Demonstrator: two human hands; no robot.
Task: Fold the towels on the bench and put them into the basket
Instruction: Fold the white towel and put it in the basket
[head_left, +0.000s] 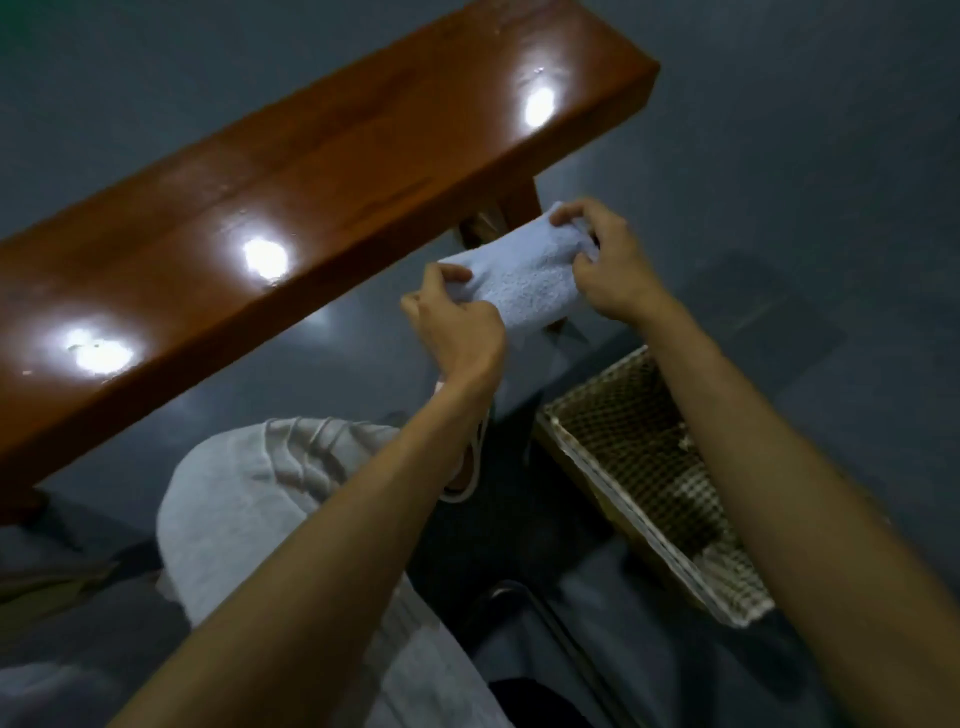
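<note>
A small white towel (524, 275), folded into a compact bundle, is held in the air between the bench and the basket. My left hand (457, 322) pinches its near left end. Its far right end is pinched by my right hand (608, 265). The glossy brown wooden bench (291, 208) runs diagonally from lower left to upper right, and its visible top holds no towel. The woven basket (561, 421) sits on the floor below my right forearm, which hides part of it.
My knee in light grey trousers (249, 499) is low in the middle. A white drawstring (475, 467) hangs under my left wrist. Dark grey floor (779, 156) surrounds the bench. A bench leg (511, 210) stands just behind the towel.
</note>
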